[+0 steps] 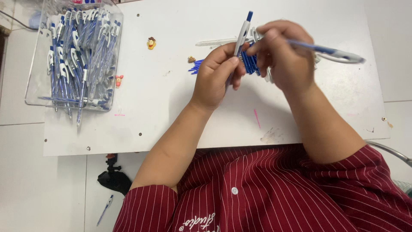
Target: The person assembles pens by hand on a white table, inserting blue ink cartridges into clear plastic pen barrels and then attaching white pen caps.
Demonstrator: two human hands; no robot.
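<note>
From above, my left hand (216, 75) is closed around a white-and-blue plastic click pen (242, 34) held upright over the middle of the white work board (171, 111), and my right hand (285, 53) pinches a second blue-and-white pen (330, 52) that points off to the right. Under my fingers lies a small pile of blue pen parts (197, 66), and at the board's far left corner sits a clear plastic tray (32, 86) heaped with finished blue-and-white pens (77, 51)

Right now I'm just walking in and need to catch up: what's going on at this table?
A person in a striped red shirt sits at a white board. The left hand holds a blue-and-white pen upright; the right hand holds another pen pointing sideways. Blue refills lie behind the hands. A clear tray at the left is full of finished pens.
</note>
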